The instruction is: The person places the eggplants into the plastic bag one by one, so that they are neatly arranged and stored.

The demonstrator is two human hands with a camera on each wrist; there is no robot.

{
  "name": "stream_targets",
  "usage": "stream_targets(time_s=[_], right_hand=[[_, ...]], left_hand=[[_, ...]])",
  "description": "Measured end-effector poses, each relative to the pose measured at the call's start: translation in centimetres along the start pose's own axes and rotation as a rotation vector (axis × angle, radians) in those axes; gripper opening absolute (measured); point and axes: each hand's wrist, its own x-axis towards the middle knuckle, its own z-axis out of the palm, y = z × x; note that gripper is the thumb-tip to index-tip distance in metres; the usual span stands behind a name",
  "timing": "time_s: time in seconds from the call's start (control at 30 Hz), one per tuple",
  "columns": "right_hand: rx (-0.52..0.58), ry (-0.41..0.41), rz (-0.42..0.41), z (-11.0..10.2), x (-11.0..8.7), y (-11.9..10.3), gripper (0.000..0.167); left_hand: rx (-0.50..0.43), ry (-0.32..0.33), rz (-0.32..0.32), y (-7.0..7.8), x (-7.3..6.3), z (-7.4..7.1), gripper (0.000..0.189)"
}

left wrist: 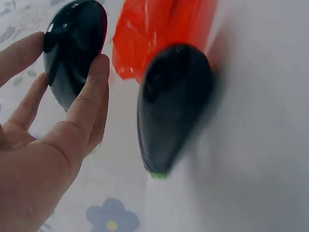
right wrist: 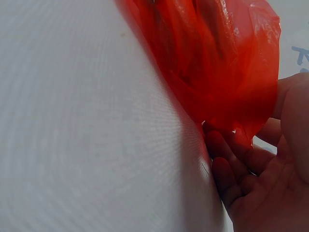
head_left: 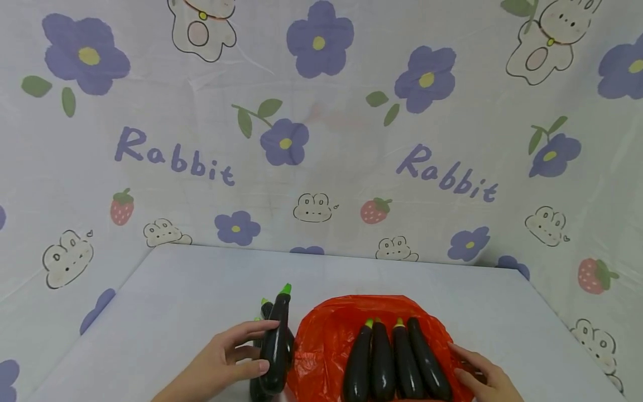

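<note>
My left hand [head_left: 216, 357] grips a dark, glossy eggplant [head_left: 275, 352] between thumb and fingers, its green stem end pointing up and away. The left wrist view shows this eggplant [left wrist: 72, 48] end-on in the fingers. More eggplants [head_left: 266, 307] lie just behind and below it, partly hidden. To the right is an opened red plastic bag [head_left: 321, 346], with several eggplants [head_left: 384, 363] side by side in it, stems pointing away. At the bag's right edge, my right hand [head_left: 489, 377] holds the thin plastic between thumb and fingers, low against the table.
A white table [head_left: 201, 290] spreads out under everything. Behind it hangs a pale cloth [head_left: 341, 167] printed with purple flowers, rabbits and strawberries. One loose eggplant [left wrist: 176, 101] appears large and blurred in the left wrist view, near the red bag.
</note>
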Motion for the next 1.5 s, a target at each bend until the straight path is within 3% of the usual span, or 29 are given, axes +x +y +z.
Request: stream_targets(time_s=[0.3,0.57,0.97,1.5], right_hand=[[0.002,-0.006,0.010,0.2,0.2,0.2,0.059],[-0.002,-0.015,0.008,-0.1,0.2,0.2,0.056],[0.000,0.001,0.043,0.1,0.2,0.0,0.056],[-0.022,-0.006,0.008,0.0,0.2,0.0,0.057]], left_hand=[[-0.053,-0.073,-0.032,2.4,1.2,2.5,0.048],[-0.071,-0.147,-0.026,3.1,2.5,4.4,0.045],[-0.074,-0.172,-0.044,2.5,3.8,5.6,0.046],[0.079,-0.157,-0.067,1.4,6.1,6.4,0.045]])
